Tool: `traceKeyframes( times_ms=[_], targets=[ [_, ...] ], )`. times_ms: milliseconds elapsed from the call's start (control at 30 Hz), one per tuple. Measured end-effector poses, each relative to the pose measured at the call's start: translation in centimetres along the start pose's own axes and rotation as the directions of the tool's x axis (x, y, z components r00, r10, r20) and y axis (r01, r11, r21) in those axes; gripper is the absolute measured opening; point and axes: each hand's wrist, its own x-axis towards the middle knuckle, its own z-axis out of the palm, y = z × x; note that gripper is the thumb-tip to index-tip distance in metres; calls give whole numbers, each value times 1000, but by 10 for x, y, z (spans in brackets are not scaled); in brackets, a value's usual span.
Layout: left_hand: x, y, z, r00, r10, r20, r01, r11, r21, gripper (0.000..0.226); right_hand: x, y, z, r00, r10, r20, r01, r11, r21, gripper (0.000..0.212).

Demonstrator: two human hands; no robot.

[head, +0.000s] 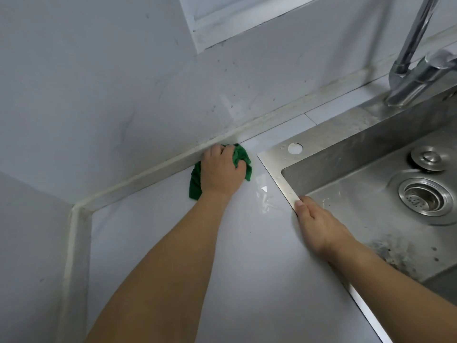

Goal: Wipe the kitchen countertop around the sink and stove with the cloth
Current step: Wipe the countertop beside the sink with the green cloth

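My table (pixel 173 243) is a pale, glossy top running back to a caulked wall seam. The steel sink (pixel 274 164) is set into it. Left of the sink's back corner, a green cloth (pixel 195 181) lies bunched against the seam, under my left hand (pixel 221 169). My right hand (pixel 316 224) rests along the sink's near rim.

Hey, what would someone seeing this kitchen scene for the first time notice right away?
The crumpled green cloth stands out against the pale countertop, gripped by the left hand and pushed into the seam at the back wall, left of the sink corner. The right hand rests on the left rim of the stainless steel sink, whose basin looks stained.
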Motion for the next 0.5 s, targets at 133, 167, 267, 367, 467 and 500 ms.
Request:
traceKeyframes(
  times_ms=[133,167,267,367,467,500],
  targets=[
    [-6,-2,-3,981,184,56,-180,981,-66,46,0,1,1,1000,0,7,0,999,53,36],
    [-17,-4,-5,960,266,86,-255,959,-124,47,-1,0,0,1000,4,6,-4,997,80,37],
    [-35,-15,-9,899,419,129,-384,894,-231,48,-3,-1,-2,999,30,-12,-28,987,157,45],
    [-5,-10,-3,947,298,122,-270,941,-204,50,-5,-1,-2,1000,27,-2,-27,987,159,48],
    [21,6,2,980,179,91,-164,976,-145,52,1,3,-1,997,73,-11,-70,983,171,55],
    [23,9,3,981,171,90,-160,980,-119,53,2,4,0,997,78,-16,-74,982,172,57]
  ],
)
